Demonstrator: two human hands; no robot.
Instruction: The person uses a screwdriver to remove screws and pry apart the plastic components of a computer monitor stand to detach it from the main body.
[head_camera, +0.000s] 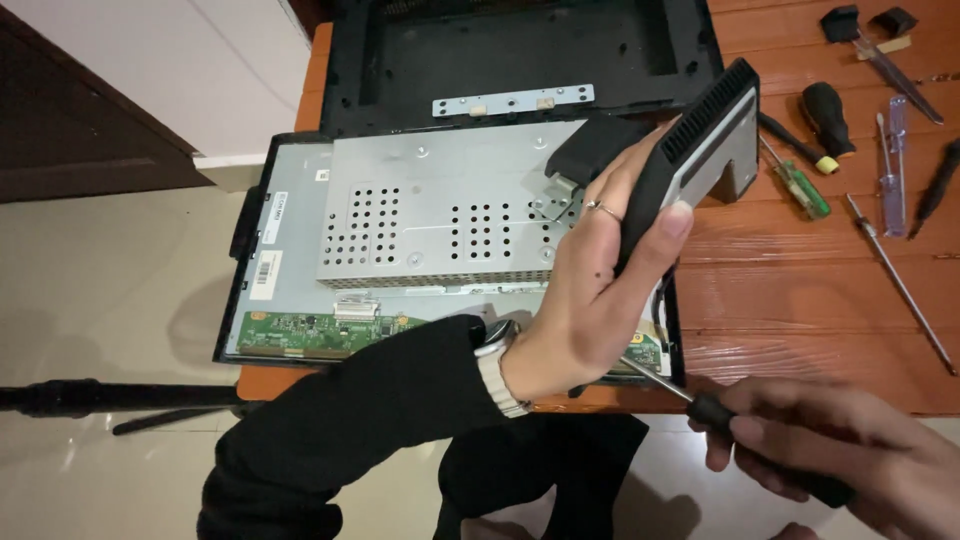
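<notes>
A flat monitor panel (300, 190) lies face down on the wooden table, its silver perforated metal shield (420, 215) and a green circuit strip (300, 330) exposed. My left hand (590, 290), in a black sleeve with a wristwatch, grips a black and grey vented plastic part (705, 135) and holds it tilted above the panel's right edge. My right hand (830, 450) holds a black-handled screwdriver (730, 415) at the lower right. Its shaft points toward the panel's lower right corner, behind my left wrist.
The monitor's black back cover (520, 45) lies beyond the panel. Several screwdrivers and bits (880, 150) are scattered over the table's right side. A black tripod leg (90, 397) crosses the tiled floor at the lower left.
</notes>
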